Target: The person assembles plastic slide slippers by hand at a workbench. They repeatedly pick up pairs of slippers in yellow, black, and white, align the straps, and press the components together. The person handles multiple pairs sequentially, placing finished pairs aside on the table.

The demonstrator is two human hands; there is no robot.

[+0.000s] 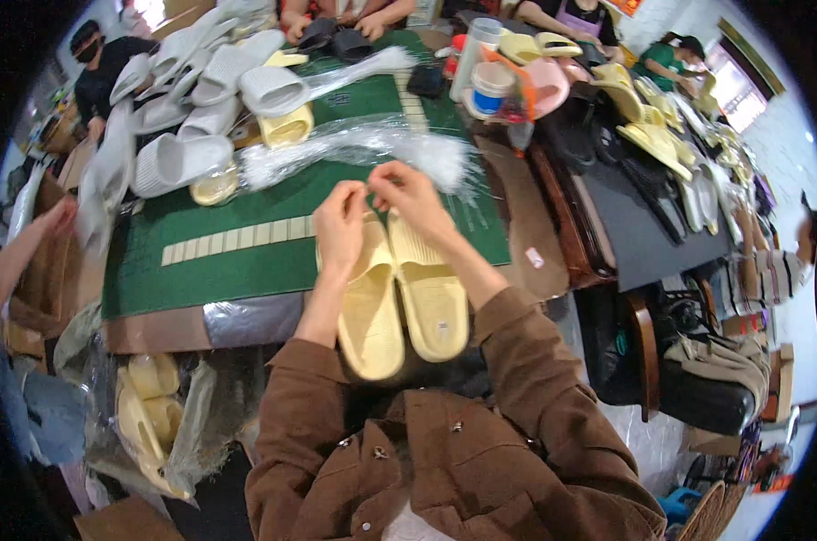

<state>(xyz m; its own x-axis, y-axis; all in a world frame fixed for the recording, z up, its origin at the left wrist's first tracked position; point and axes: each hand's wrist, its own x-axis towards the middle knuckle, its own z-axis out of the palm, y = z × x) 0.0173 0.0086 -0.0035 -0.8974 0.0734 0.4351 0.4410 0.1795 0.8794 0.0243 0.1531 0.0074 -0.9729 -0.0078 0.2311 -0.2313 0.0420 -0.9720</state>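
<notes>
A pair of pale yellow slippers lies side by side at the near edge of the green mat, toes away from me: the left slipper and the right slipper. Above their toe ends, my left hand and my right hand meet with fingertips pinched close together. Whatever they pinch is too small or hidden to make out. Just beyond my fingers, a bundle of thin clear plastic strands in clear wrap stretches across the mat. A pale strip of small squares sits left of my left hand.
Grey slippers pile up at the far left, with yellow ones among them. On the right are a white-and-blue tub, a brown case and more yellow slippers. A bag of yellow slippers hangs low left. Several people work around the table.
</notes>
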